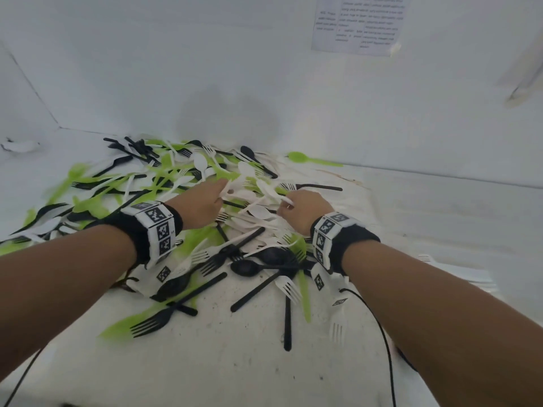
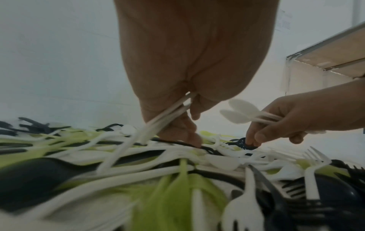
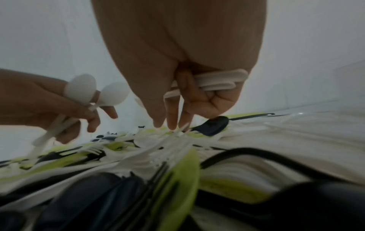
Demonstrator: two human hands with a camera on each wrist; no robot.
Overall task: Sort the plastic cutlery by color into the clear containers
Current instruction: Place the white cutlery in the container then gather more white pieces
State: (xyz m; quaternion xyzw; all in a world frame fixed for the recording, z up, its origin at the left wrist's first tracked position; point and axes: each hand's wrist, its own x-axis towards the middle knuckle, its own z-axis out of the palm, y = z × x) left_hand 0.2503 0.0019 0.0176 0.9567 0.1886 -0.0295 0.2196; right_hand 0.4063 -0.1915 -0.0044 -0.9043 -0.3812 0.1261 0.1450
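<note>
Head view: two bare forearms w/ black wristbands reach into a mixed pile of black, white & lime-green plastic cutlery spread over the centre & left of a white tabletop. No clear containers in view.

Left hand, centre of frame: fingers curled round a bundle of white plastic spoons, handles slanting down-left in the left wrist view, while a fingertip touches the pile. Right hand, just right of it: the last fingers curl round a second bunch of white spoons, bowls poking out at right-centre of the left wrist view; the thumb & first two fingers point down, tips close together, at a white piece in the pile, beside a black plastic spoon.

Handling, as a judgement: pieces look v. light, thin, stiff but bendy, smooth & slippery; they interlock, esp. fork tines. Best pinched at mid-handle & lifted straight out.

Around: a lone lime-green spoon upper right of the pile; printed paper sheet on the wall, top right; cardboard box at right of the left wrist view; black cables trailing from the wrists. Overlapping black & green pieces lie across the white ones and could snag or drag along.
</note>
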